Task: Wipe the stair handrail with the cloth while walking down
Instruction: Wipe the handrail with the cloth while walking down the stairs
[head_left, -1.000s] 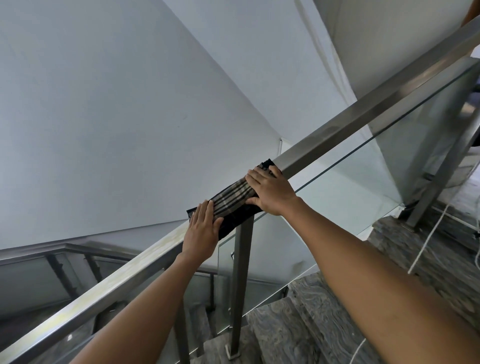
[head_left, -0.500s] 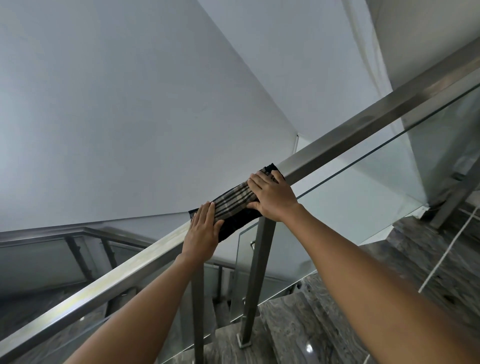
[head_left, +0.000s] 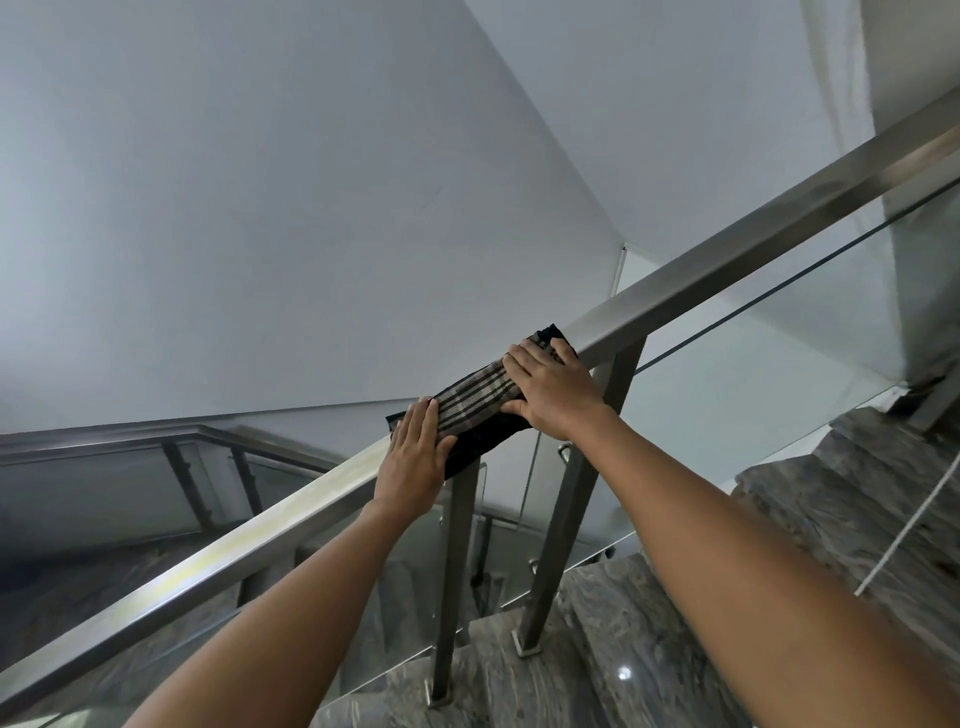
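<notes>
A square steel handrail slopes from the top right down to the bottom left. A dark plaid cloth is draped over its top and hangs a little down the near side. My right hand presses flat on the cloth's upper end, thumb wrapped under the rail's near side. My left hand lies flat on the cloth's lower end, fingers together and pointing up the rail. The cloth's ends are hidden under both palms.
Glass panels and steel posts stand under the rail. Grey marble steps descend at the bottom right, with a white cord across them. A lower flight's railing runs at the left. White walls rise behind.
Both hands and the cloth have slid down the rail, past one post. The posts and steps have shifted right in the view as I moved down.
</notes>
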